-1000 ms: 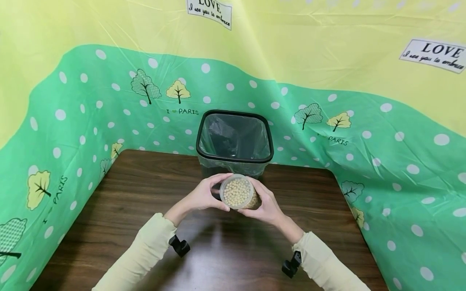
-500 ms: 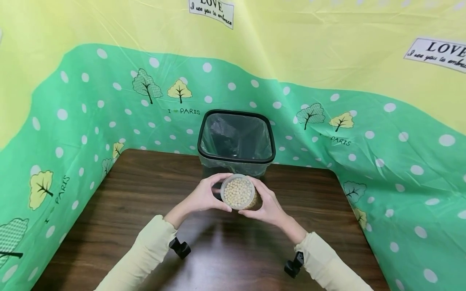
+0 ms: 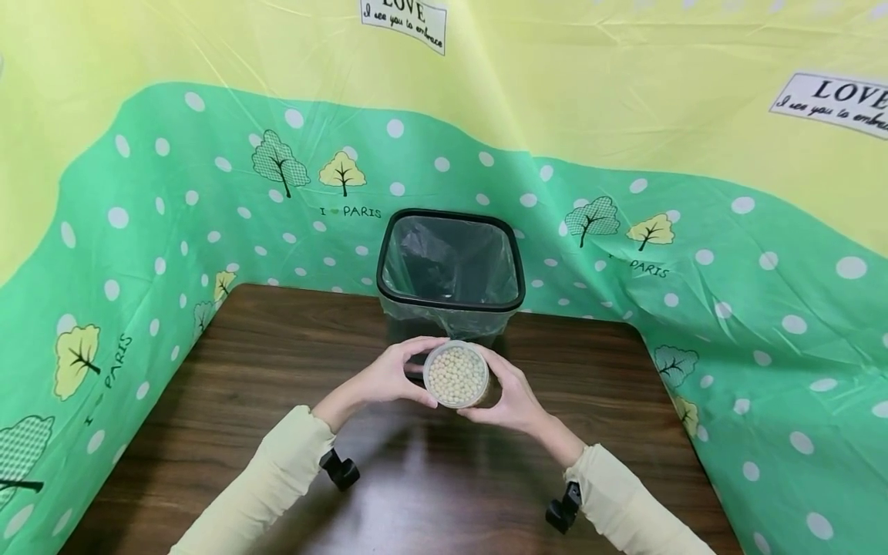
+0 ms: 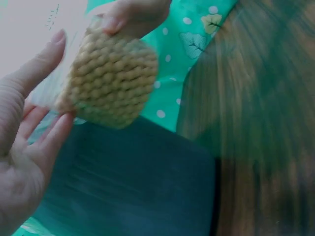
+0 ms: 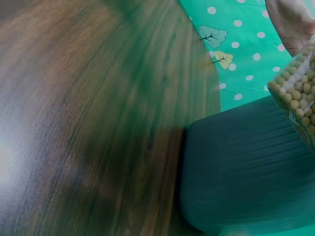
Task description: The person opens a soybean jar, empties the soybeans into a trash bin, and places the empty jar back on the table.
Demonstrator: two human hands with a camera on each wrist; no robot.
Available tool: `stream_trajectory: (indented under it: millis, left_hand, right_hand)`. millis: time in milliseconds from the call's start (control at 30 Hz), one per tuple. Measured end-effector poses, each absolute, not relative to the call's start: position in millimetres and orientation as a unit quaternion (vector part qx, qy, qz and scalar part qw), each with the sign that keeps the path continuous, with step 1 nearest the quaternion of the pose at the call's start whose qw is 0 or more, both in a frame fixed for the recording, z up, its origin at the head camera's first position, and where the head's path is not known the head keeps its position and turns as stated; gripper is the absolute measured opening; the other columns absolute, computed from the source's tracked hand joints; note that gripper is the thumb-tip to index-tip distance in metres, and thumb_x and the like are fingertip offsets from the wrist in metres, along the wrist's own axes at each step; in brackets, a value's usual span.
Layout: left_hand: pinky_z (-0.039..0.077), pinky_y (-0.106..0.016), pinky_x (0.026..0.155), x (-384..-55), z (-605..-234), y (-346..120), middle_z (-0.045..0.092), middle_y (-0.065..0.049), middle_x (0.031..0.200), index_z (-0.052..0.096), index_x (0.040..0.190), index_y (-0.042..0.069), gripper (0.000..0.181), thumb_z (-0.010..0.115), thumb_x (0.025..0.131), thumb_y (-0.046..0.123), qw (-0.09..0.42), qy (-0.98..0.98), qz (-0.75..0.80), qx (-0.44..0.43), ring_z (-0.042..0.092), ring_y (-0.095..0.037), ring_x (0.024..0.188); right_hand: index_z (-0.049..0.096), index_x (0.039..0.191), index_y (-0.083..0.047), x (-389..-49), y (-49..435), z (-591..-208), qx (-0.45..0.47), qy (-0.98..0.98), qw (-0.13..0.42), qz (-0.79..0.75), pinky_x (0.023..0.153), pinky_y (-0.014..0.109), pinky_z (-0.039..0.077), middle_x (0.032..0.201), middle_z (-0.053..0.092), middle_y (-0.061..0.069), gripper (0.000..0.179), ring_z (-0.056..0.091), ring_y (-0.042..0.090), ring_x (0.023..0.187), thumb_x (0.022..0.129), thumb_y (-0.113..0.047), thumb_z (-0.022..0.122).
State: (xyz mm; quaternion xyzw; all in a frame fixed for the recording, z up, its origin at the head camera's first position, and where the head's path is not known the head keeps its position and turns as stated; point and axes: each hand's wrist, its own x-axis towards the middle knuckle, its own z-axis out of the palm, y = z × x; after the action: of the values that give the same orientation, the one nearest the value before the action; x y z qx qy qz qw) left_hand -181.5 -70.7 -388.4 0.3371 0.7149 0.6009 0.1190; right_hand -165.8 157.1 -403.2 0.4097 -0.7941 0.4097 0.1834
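A clear round plastic jar [image 3: 458, 376] full of small pale-tan round beans is held up between my two hands in front of the bin. My left hand [image 3: 395, 376] grips its left side, thumb at the lower edge and fingers at the top edge. Opposite, my right hand [image 3: 512, 389] grips the right side in the same way. The left wrist view shows the jar's side, packed with beans [image 4: 110, 78], and the right thumb on it. In the right wrist view the jar [image 5: 298, 93] is cut off by the frame edge, and the right hand is out of frame.
Behind the jar stands a dark bin [image 3: 451, 304] with a black rim and clear plastic liner, at the back of the brown wooden table [image 3: 291, 331]. A green and yellow printed cloth [image 3: 208, 185] surrounds the table at the back and sides.
Both hands and the jar have come slightly lower in the head view. The jar's round top faces the camera more squarely, and less of its side shows. The grip stays the same.
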Motion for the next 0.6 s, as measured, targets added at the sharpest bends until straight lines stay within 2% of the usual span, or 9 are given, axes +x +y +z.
stream_trajectory:
  millis: [100, 167, 267, 333, 400, 600]
  left_hand:
    - [0.047, -0.030, 0.088, -179.4, -394.6, -66.2, 0.044, -0.017, 0.133, 0.042, 0.132, -0.005, 0.080, 0.080, 0.061, -0.006, 0.079, 0.714, 0.613, 0.329, 0.043, -0.028, 0.120]
    - [0.047, -0.030, 0.088, -179.9, -402.8, -64.2, 0.044, -0.016, 0.133, 0.042, 0.132, -0.004, 0.081, 0.080, 0.061, -0.005, 0.057, 0.707, 0.626, 0.324, 0.043, -0.028, 0.120]
    - [0.048, -0.031, 0.087, -184.2, -412.8, -66.2, 0.043, -0.017, 0.135, 0.040, 0.134, -0.002, 0.082, 0.079, 0.062, -0.005, 0.061, 0.688, 0.644, 0.328, 0.045, -0.028, 0.119]
    - [0.048, -0.033, 0.087, -187.8, -414.9, -70.1, 0.042, -0.016, 0.135, 0.039, 0.135, -0.001, 0.083, 0.079, 0.063, -0.005, 0.076, 0.681, 0.643, 0.342, 0.046, -0.027, 0.119]
    - [0.049, -0.033, 0.086, -189.2, -413.1, -73.3, 0.043, -0.015, 0.135, 0.040, 0.135, -0.001, 0.081, 0.079, 0.064, -0.004, 0.084, 0.681, 0.635, 0.355, 0.047, -0.024, 0.118]
    - [0.049, -0.036, 0.085, -185.4, -417.4, -69.4, 0.047, -0.014, 0.133, 0.046, 0.131, 0.000, 0.077, 0.081, 0.063, 0.003, 0.024, 0.694, 0.621, 0.365, 0.046, -0.025, 0.119]
  right_hand:
    - [0.045, 0.122, 0.012, -172.9, 160.1, -413.8, 0.410, -0.789, 0.208, 0.407, 0.095, 0.025, 0.039, 0.117, 0.053, 0.023, 0.085, 0.053, 0.033, 0.106, 0.053, -0.016, 0.087]
    - [0.046, 0.121, 0.013, -173.4, 159.5, -412.4, 0.409, -0.787, 0.223, 0.405, 0.095, 0.025, 0.039, 0.117, 0.053, 0.024, 0.085, 0.053, 0.033, 0.106, 0.053, -0.017, 0.087]
    - [0.046, 0.119, 0.015, -172.9, 158.6, -409.0, 0.418, -0.777, 0.231, 0.409, 0.096, 0.023, 0.038, 0.115, 0.053, 0.026, 0.084, 0.053, 0.034, 0.104, 0.054, -0.018, 0.086]
    - [0.045, 0.116, 0.018, -166.9, 155.7, -398.1, 0.428, -0.771, 0.227, 0.414, 0.096, 0.023, 0.038, 0.113, 0.052, 0.029, 0.081, 0.052, 0.037, 0.103, 0.053, -0.011, 0.086]
    - [0.045, 0.116, 0.019, -167.4, 156.4, -398.0, 0.443, -0.763, 0.226, 0.414, 0.097, 0.023, 0.037, 0.113, 0.051, 0.030, 0.080, 0.052, 0.038, 0.104, 0.057, -0.016, 0.085]
    - [0.044, 0.117, 0.020, -171.4, 156.7, -401.1, 0.457, -0.755, 0.246, 0.400, 0.098, 0.024, 0.036, 0.114, 0.050, 0.031, 0.079, 0.050, 0.038, 0.105, 0.062, -0.022, 0.081]
